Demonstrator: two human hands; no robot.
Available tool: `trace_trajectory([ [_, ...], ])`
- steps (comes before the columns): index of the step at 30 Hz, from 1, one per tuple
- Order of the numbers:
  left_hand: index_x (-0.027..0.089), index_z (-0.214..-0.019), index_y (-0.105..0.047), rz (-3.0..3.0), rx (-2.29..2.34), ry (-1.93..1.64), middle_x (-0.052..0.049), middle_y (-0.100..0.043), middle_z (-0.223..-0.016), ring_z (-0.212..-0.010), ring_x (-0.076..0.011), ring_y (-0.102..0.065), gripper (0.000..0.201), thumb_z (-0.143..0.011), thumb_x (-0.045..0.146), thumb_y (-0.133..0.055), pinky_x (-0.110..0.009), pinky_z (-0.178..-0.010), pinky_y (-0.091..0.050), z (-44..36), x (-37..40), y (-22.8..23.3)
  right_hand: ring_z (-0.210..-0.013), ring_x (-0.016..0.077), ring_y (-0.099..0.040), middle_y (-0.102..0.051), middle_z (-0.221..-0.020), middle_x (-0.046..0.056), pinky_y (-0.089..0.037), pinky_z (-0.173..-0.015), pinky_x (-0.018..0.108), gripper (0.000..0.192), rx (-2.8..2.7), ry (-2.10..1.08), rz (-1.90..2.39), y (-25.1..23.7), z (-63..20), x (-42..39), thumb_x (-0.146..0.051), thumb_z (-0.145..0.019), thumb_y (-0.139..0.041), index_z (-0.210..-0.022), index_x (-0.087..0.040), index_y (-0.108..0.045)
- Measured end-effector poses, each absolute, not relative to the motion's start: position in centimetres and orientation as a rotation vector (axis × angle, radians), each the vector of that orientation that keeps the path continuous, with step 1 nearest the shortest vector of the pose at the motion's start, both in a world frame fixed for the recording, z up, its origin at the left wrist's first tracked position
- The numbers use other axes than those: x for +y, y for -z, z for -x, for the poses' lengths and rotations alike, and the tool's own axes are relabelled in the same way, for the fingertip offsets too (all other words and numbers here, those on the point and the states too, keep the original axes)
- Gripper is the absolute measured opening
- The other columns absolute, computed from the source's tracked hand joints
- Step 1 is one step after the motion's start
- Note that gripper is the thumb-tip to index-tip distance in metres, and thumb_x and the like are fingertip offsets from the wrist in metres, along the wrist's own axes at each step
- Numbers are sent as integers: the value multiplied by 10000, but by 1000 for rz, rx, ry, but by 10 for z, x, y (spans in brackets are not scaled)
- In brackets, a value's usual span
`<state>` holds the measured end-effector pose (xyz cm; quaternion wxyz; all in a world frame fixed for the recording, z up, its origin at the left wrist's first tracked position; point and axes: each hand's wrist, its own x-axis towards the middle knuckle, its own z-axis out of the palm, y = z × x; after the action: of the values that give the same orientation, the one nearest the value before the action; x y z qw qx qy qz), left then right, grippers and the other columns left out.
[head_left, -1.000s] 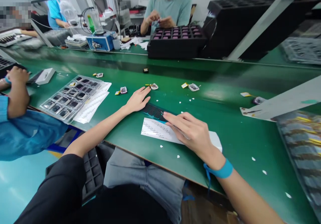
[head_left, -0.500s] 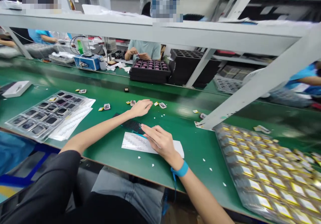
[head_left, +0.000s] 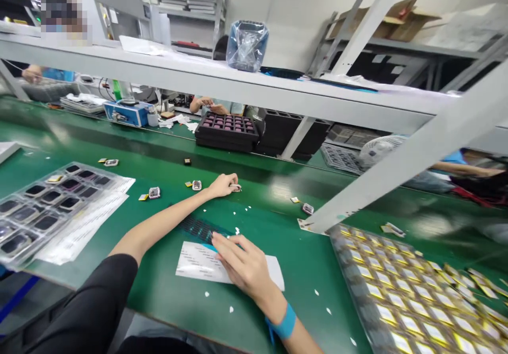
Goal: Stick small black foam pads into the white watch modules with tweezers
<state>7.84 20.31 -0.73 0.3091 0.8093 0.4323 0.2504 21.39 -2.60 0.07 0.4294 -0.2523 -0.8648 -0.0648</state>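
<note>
My left hand reaches across the green bench, fingers closed on a small white-rimmed watch case, mostly hidden by the hand. My right hand is closed in a pinch over a white label sheet and the end of a black sheet of strips; a thin dark tip shows at its fingertips, but what it holds I cannot make out. A blue band circles my right wrist. Beyond my left forearm lies another watch case with a yellow-edged battery beside it.
A clear tray of dark square screens lies at left on printed sheets. Trays of yellow-edged batteries fill the right side. A slanted white post stands ahead of them. Across the bench a co-worker's hands are above a black tray.
My left hand has closed on the watch case that lay with a battery just beyond it. My right hand stays over the label sheet. The camera view has tilted up.
</note>
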Motion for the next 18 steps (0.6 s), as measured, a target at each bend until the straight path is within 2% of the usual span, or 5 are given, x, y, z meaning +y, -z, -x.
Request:
trace_trajectory([
  [5, 122, -1167, -688, -1848, 1050, -965, -87, -740, -1109, -970, -193, -733, 279, -1029, 364, -685, -372, -878, -636, -36, 170, 5, -950, 193, -703, -795, -1138, 95, -637, -769, 305, 265, -2104, -215, 671, -24, -204, -52, -147, -1101, -429, -1248, -215, -639],
  [8, 102, -1109, -720, -1650, 990, -1037, -109, -772, -998, -825, -165, -737, 357, -1000, 441, -690, -269, -742, -611, -6, 123, 10, -950, 178, -730, -782, -1053, 71, -629, -790, 275, 268, -2151, -535, 713, -44, -205, -46, -151, -1108, -393, -1195, -241, -630],
  [13, 92, -1075, -719, -1428, 922, -1004, -59, -721, -764, -544, -93, -606, 467, -968, 543, -660, -201, -526, -510, 21, 55, 12, -568, 113, -632, -656, -747, -26, -516, -559, 208, 246, -2293, -260, 807, -39, -199, 13, -210, -1138, -391, -1265, -214, -602],
  [15, 80, -1092, -715, -1381, 894, -978, -8, -641, -635, -460, -75, -535, 466, -981, 526, -643, -190, -482, -466, 23, 41, 13, -560, 128, -633, -652, -740, -23, -488, -520, 234, 227, -2305, -205, 801, -24, -192, 31, -308, -1128, -494, -1292, -203, -610],
  [18, 75, -1124, -725, -1359, 857, -968, 7, -614, -615, -474, -80, -545, 432, -971, 477, -677, -183, -483, -448, 26, 32, 15, -603, 134, -663, -703, -813, 9, -485, -525, 238, 223, -2291, -131, 778, 1, -184, 40, -328, -1109, -552, -1274, -192, -615],
])
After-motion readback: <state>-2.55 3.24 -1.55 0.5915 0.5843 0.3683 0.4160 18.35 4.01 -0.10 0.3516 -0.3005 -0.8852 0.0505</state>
